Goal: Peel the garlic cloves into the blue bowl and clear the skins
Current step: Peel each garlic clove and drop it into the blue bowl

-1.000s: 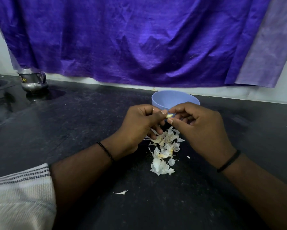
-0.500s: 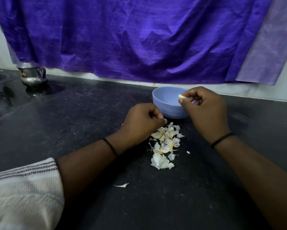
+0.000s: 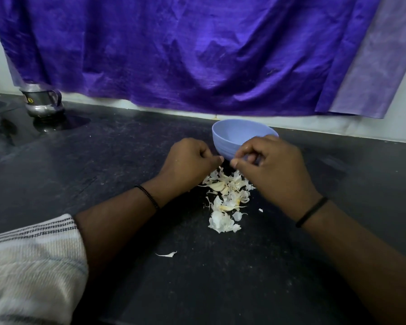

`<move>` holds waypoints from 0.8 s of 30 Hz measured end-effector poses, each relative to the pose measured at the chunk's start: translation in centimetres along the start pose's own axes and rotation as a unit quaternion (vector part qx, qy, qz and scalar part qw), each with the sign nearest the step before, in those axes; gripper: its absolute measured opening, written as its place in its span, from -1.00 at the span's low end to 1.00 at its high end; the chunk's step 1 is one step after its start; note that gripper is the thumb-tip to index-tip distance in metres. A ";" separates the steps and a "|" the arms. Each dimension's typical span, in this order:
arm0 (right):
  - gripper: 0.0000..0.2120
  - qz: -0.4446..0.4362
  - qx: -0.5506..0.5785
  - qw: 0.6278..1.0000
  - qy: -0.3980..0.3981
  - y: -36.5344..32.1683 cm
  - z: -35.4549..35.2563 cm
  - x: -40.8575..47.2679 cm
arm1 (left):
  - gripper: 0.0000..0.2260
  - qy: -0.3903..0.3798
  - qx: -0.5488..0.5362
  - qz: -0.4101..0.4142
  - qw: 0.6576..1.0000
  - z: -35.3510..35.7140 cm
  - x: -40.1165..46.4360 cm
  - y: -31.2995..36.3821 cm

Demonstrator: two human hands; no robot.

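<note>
Both hands hover just above the pile of white papery garlic skins [image 3: 227,198], which lies on the dark speckled stone bench [image 3: 244,277] directly in front of the round pale blue plastic bowl [image 3: 234,137]. The left hand [image 3: 190,163] has its fingers curled in w/ the thumb tip pressed to them; I cannot tell if a scrap of skin is inside. The right hand [image 3: 272,165] has fingers bent and thumb brought near the index, and nothing visible is between them.

A few yellowish pieces in the pile look like cloves not yet peeled, approx. at its left-centre, but this is hard to confirm. The inside of the bowl is only partly seen, so its content is not clear.

My judgement: next step is to pick one clove from the pile. Better to pinch the firm clove itself, not the loose skins, and to peel low over the pile so skins fall in one place, e.g. not like the single stray white flake [image 3: 166,254] nearer the person.
</note>
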State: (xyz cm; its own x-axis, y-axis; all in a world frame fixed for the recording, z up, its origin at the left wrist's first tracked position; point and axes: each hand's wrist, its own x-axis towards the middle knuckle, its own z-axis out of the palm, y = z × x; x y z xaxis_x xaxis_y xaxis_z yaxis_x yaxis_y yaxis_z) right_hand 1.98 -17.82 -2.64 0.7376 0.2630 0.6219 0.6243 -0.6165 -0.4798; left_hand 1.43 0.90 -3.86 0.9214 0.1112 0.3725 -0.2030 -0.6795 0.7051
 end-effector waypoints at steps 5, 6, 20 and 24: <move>-0.88 -0.039 -0.019 0.991 -0.128 -1.3 1.8 -1.1 | -0.57 0.046 -0.009 -0.029 0.998 -0.3 0.5 -0.4; -0.84 -0.050 -0.049 0.987 -0.144 -1.4 2.0 -1.2 | -0.59 0.048 -0.013 -0.032 0.998 -0.3 0.6 -0.5; -0.94 0.053 0.025 0.990 -0.129 -0.6 0.6 -0.6 | -0.83 0.013 -0.026 0.003 1.000 0.3 0.2 -0.3; -0.90 0.059 0.009 0.978 -0.201 -0.4 -1.1 -0.1 | -0.88 0.009 -0.018 0.007 1.000 0.3 0.2 -0.4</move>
State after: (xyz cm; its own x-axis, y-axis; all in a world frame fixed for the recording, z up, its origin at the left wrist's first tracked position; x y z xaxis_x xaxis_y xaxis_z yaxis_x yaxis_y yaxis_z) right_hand 1.37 -18.43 -1.85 0.8439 0.4631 0.2707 0.5308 -0.6479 -0.5463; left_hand 1.82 1.01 -4.28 0.9122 0.1151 0.3933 -0.2283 -0.6544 0.7208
